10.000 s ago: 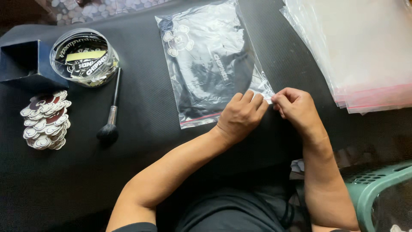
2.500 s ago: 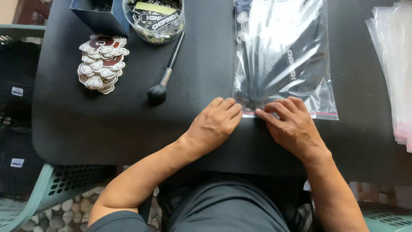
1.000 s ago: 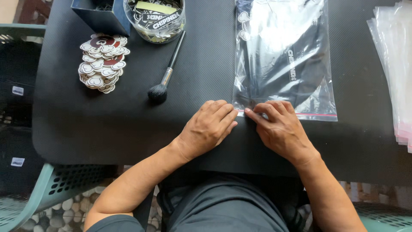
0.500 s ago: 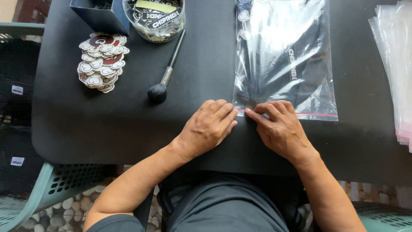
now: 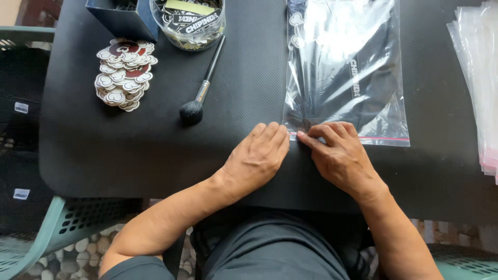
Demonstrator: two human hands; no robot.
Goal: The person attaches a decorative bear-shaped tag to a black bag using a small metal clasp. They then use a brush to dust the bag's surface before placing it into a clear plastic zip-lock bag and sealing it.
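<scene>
At lower centre, the left hand (image 5: 258, 155) lay flat, pinning the near corner of the clear zip bag (image 5: 345, 72). The right hand (image 5: 340, 153), fingers together, had slid leftward along the bag's red seal strip (image 5: 386, 139), closing it. Beyond, upper left, lay a makeup brush (image 5: 199, 93) and stickers (image 5: 123, 72).

Black textured table (image 5: 129, 150) in daylight glare; green perforated plastic chair (image 5: 57, 228) lower left, pebble floor (image 5: 93, 249) beneath, second green chair (image 5: 461, 262) lower right.
</scene>
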